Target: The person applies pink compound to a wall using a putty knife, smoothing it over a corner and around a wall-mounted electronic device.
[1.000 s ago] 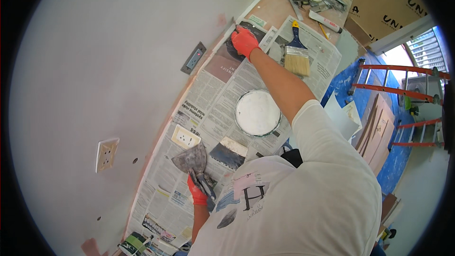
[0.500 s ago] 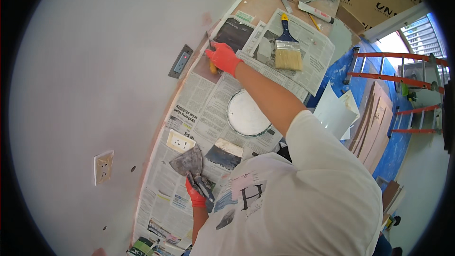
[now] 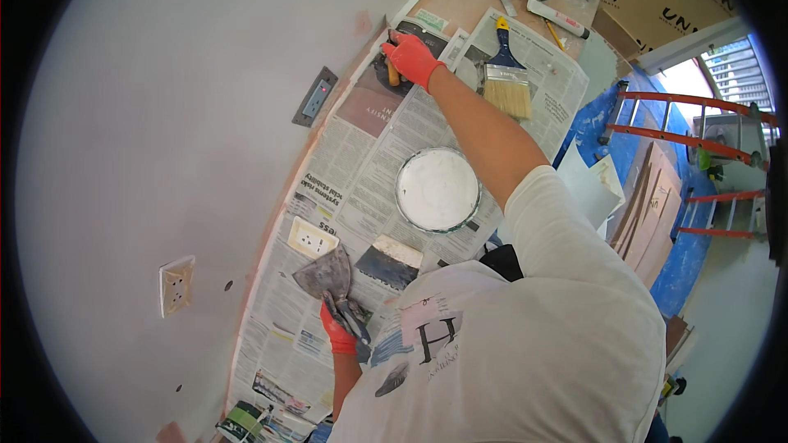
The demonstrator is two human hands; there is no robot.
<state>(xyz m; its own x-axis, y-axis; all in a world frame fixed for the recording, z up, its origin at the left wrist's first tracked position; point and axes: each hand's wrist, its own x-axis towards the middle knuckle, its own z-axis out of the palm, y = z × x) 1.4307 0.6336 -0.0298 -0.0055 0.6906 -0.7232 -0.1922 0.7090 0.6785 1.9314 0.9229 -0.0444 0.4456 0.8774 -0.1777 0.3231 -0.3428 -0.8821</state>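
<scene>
My left hand [image 3: 338, 336] grips putty knife [image 3: 328, 277] over newspaper [image 3: 369, 172]; right hand [image 3: 413, 59] closed on wooden-handled tool [image 3: 392, 74] nr paint tub [image 3: 437, 189].

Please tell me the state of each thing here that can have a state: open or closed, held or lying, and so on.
Left hand: shut on the putty knife.
Putty knife: held, blade smeared grey.
Right hand: gripping a wooden-handled tool, resting on the newspaper.
Wooden-handled tool: mostly hidden by the hand.
Bucket of white filler: open, nearly full.
Paintbrush: lying flat, unheld.
Wall socket: nothing plugged in.
</scene>
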